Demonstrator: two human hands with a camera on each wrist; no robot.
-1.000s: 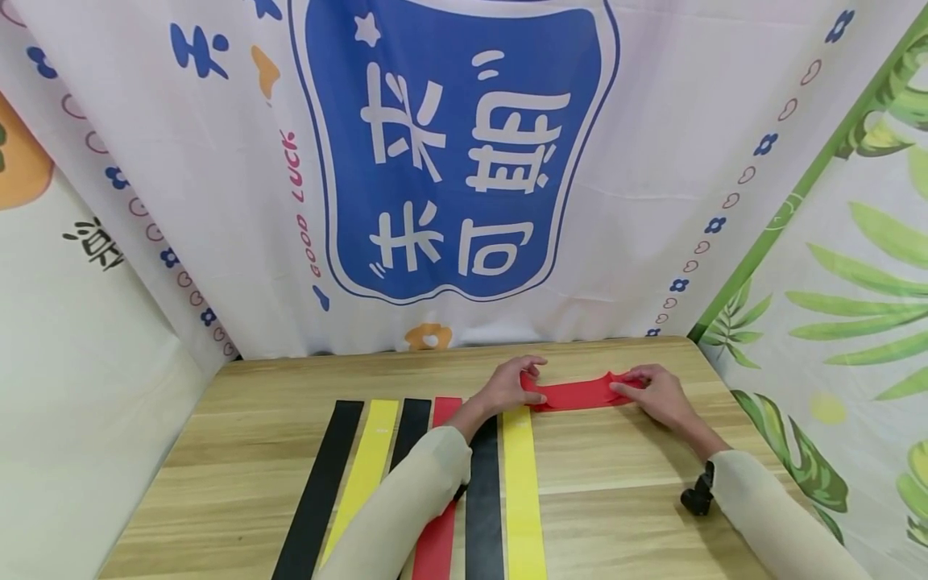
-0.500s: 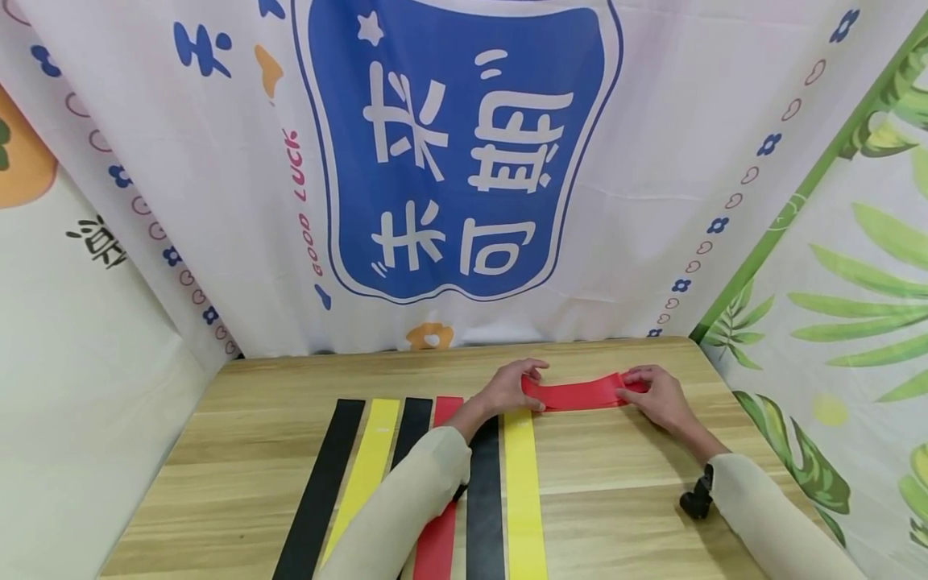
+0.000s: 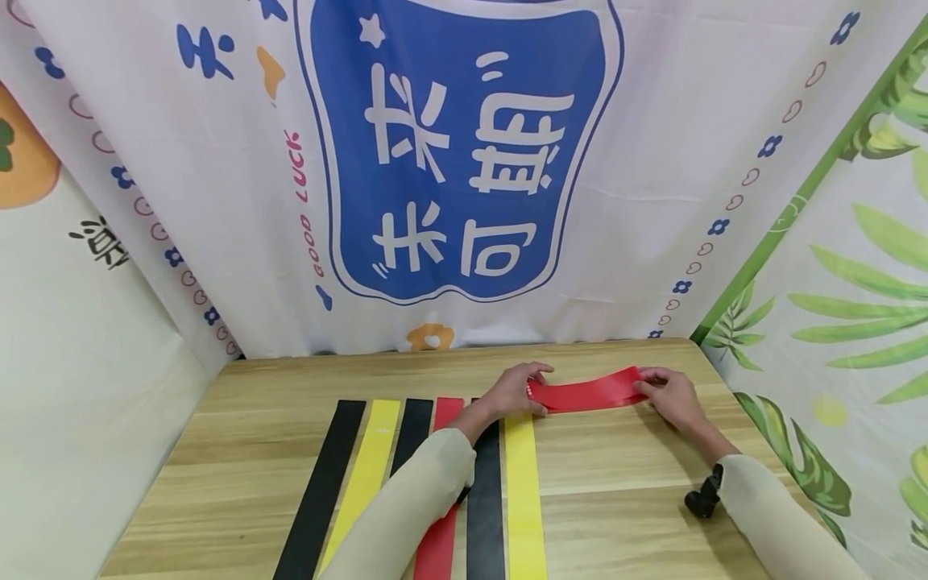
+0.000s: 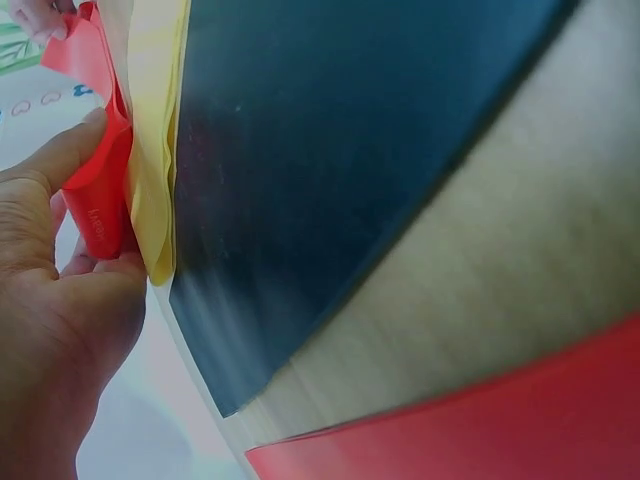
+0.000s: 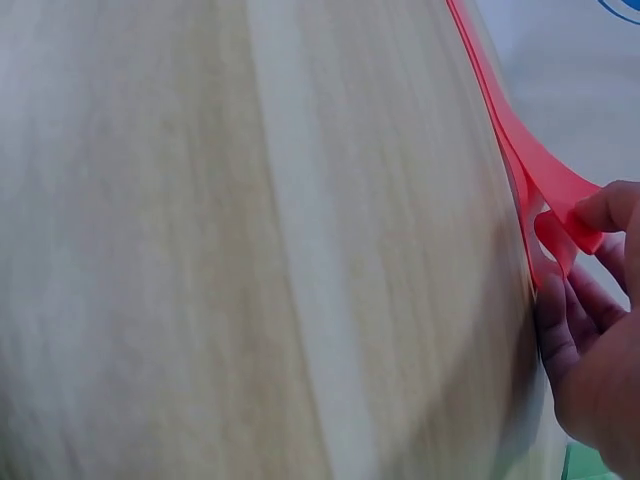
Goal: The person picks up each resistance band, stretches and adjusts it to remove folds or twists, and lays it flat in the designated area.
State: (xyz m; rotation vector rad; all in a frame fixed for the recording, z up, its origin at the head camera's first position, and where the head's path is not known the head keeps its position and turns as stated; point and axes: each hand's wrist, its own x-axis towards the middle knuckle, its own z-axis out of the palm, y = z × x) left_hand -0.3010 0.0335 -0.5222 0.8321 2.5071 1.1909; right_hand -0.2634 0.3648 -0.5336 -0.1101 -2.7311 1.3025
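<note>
A flat red loop resistance band (image 3: 586, 395) stretches sideways between both hands near the table's back edge. At its left end my left hand (image 3: 511, 391) holds it, and in the left wrist view a finger lies over the band (image 4: 98, 170) where small print shows. The right hand (image 3: 670, 396) pinches the other end, which is lifted higher than the left end. In the right wrist view, the band's layers (image 5: 540, 165) part into a loop close to the thumb and fingers. Just beside the left hand lies a yellow band (image 3: 524, 499).
Several bands lie lengthwise to the left: a black one (image 3: 319, 491), a yellow one (image 3: 371, 451), another black (image 3: 412, 427), a red one (image 3: 437, 540) partly under the left sleeve, and a third black (image 3: 484, 507). A printed curtain (image 3: 638, 161) hangs behind the wooden table (image 3: 616, 499).
The right hand has moved slightly right and raised its end of the red band, whose folded corner has straightened out. The left hand has shifted a little right, still holding its end.
</note>
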